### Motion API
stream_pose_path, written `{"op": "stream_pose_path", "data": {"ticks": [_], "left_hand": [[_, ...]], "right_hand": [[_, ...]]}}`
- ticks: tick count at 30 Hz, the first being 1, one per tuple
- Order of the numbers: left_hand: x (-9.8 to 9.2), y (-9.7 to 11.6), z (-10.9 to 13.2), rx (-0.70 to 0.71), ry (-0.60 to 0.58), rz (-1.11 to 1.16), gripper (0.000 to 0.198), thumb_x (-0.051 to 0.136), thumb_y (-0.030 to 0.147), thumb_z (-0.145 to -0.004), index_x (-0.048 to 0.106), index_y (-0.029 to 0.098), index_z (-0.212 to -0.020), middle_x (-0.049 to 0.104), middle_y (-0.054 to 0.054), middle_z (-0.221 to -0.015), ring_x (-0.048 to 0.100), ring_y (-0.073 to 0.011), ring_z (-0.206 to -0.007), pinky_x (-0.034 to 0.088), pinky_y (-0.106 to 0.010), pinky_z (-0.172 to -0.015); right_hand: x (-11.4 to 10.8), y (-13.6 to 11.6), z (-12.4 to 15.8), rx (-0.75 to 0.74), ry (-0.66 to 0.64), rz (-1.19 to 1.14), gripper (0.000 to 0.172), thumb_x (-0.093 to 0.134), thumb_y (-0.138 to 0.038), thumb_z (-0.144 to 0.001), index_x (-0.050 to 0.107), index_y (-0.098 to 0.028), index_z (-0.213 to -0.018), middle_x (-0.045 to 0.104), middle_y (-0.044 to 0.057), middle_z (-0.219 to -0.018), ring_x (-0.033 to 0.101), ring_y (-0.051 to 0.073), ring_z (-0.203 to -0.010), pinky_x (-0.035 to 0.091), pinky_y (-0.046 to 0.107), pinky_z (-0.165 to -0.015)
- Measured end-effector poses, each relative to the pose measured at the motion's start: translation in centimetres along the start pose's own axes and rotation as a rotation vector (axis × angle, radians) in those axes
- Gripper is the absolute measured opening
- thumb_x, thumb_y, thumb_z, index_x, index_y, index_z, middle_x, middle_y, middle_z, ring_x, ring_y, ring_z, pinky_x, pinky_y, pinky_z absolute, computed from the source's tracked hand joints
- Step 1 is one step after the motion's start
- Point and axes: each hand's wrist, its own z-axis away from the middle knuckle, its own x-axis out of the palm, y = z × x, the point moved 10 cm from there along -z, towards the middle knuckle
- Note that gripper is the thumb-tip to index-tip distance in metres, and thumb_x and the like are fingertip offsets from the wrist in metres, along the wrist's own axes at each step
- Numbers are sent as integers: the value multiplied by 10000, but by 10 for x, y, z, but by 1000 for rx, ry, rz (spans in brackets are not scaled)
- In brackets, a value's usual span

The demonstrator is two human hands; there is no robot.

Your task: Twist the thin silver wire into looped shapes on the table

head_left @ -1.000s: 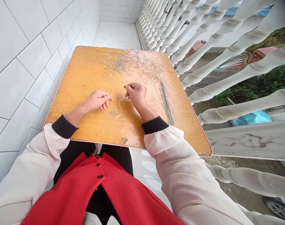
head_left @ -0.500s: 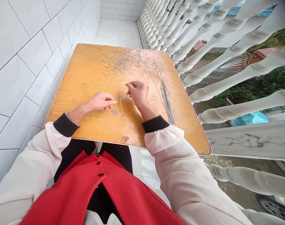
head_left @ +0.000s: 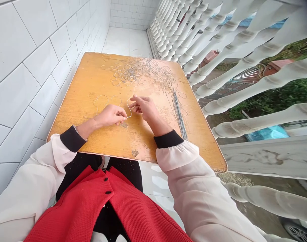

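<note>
Wooden table (head_left: 93, 80); bent wire (head_left: 128, 105) runs near-to-far between hands; left hand (head_left: 110, 116) pinches near end, right hand (head_left: 146, 108) far end.

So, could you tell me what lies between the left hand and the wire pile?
Head view: bent wire loops on the table beyond the left hand.

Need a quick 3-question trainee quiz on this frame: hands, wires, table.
1. True or false: the left hand and the right hand both pinch the bent wire.
2. The straight wire bundle lies: A) left of the left hand, B) right of the right hand, C) on the lap.
3. Fill in: the tangled wire pile sits at the table's ___ end.
Key: 1 true; 2 B; 3 far.
</note>
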Motion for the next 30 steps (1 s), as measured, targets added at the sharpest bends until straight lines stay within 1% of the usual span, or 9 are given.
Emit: {"op": "stream_pose_path", "data": {"ticks": [2,5,7,9,14,20,25,28,30], "left_hand": [[-7,-2,-2,0,81,34,80,644,72,-791,672,105,-724,635,13,-572,538,-39,-441,436,-160,-486],[-15,-3,-2,-18,147,74,104,623,75,-807,653,111,-714,623,18,-568,535,-41,-438,423,-160,-475],[-17,-2,0,-14,166,68,115,620,89,-811,644,115,-702,623,19,-573,537,-44,-444,415,-163,-479],[-19,-1,0,0,178,42,109,619,94,-810,647,118,-708,619,23,-571,538,-48,-447,410,-168,-483],[-22,-7,-2,34,235,-21,90,608,76,-807,689,113,-816,599,35,-563,535,-58,-460,426,-179,-496],[-23,-8,-4,136,264,-54,119,589,111,-832,699,129,-875,593,41,-577,544,-62,-468,431,-183,-508],[-22,9,2,266,267,-194,157,562,114,-826,714,149,-807,565,47,-552,513,-71,-494,408,-201,-544],[-17,21,5,362,209,-260,174,560,108,-823,708,155,-745,594,36,-584,537,-84,-559,418,-214,-598],[-14,25,6,387,162,-267,177,566,110,-831,709,154,-737,606,34,-598,552,-88,-587,424,-218,-623]], "right_hand": [[13,1,10,36,-116,-51,399,746,-550,-790,673,-165,-720,684,45,-622,523,77,-451,376,199,-431],[28,-3,22,22,-240,-83,395,864,-506,-626,662,-166,-621,659,18,-580,512,67,-460,393,190,-443],[32,-3,25,28,-269,-98,402,911,-481,-532,664,-171,-599,642,1,-559,532,72,-481,414,185,-453],[33,-3,26,27,-257,-124,411,933,-471,-492,675,-174,-609,639,-7,-558,553,75,-496,440,183,-465],[29,-4,25,11,-193,-169,368,934,-420,-516,685,-168,-617,658,3,-585,576,77,-518,480,188,-494],[25,-8,27,7,-123,-214,242,867,-317,-601,729,-166,-730,657,-12,-607,579,76,-542,493,189,-521],[23,-14,29,-45,-58,-144,119,771,-226,-629,722,-154,-710,624,-25,-558,538,73,-499,485,203,-509],[23,-17,30,-77,-39,-41,72,710,-188,-637,722,-143,-692,601,-28,-522,516,76,-474,461,209,-479],[24,-18,31,-87,-38,41,73,673,-170,-644,722,-135,-686,588,-32,-505,503,77,-453,450,216,-469]]}}
